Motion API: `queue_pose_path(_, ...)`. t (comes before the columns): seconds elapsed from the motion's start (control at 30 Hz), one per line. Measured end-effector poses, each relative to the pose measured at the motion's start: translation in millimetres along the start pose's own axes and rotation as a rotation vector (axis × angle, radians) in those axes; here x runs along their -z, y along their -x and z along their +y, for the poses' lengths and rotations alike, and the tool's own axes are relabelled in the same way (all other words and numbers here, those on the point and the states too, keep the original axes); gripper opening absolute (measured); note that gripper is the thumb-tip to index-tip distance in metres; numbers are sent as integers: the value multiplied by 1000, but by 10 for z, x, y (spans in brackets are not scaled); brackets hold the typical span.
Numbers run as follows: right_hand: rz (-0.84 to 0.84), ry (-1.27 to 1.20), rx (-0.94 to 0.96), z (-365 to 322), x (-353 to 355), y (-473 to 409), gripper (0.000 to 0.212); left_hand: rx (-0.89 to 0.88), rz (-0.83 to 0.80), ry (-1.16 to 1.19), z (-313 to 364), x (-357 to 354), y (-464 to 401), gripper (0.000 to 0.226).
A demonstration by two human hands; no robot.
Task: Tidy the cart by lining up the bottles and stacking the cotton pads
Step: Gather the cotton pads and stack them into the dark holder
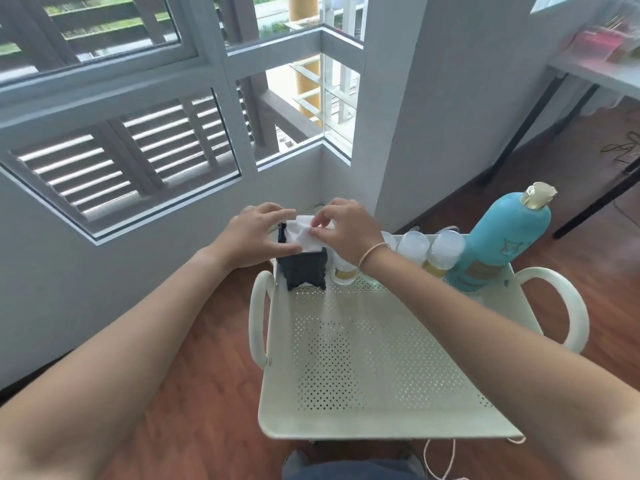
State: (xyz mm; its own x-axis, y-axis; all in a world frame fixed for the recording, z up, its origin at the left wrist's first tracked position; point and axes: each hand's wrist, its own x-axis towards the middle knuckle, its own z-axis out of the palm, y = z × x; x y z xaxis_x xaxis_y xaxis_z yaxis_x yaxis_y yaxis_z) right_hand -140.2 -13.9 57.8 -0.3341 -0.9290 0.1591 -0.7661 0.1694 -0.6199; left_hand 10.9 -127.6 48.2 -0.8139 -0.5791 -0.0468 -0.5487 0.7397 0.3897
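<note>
A cream perforated cart tray (374,358) stands in front of me. At its far left corner sits a small dark box (306,268) with white cotton pads (304,235) on top. My left hand (258,237) rests against the box's left side, fingers touching the pads. My right hand (346,226) pinches the pads from the right. Along the far edge stand several small clear-capped bottles (446,251) with yellowish contents, one (344,271) right beside the box, partly hidden by my right wrist. A tall turquoise bottle (502,240) with a gold cap stands at the far right corner.
The cart has looped handles on the left (258,317) and right (568,306). A white wall with windows is close on the left and behind. Wooden floor surrounds the cart. A desk with black legs (588,77) stands at the far right.
</note>
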Motion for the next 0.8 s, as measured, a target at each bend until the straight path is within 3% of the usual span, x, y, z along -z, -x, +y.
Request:
queue_pose_path(0.13, -102, 154, 0, -75, -192, -123, 14, 49, -109, -18, -63, -70, -17, 86)
queue_pose_path(0.37, -172, 423, 8, -118, -337, -184, 25, 30, -96, 68, -115, -129, -30, 86)
queue_pose_path(0.63, -364, 591, 23, -198, -282, -272, 25, 21, -84, 129, -129, -144, -60, 83)
queue_pose_path(0.8, -352, 607, 36, -139, -317, -264, 26, 33, -81, 146, -128, -155, -61, 82)
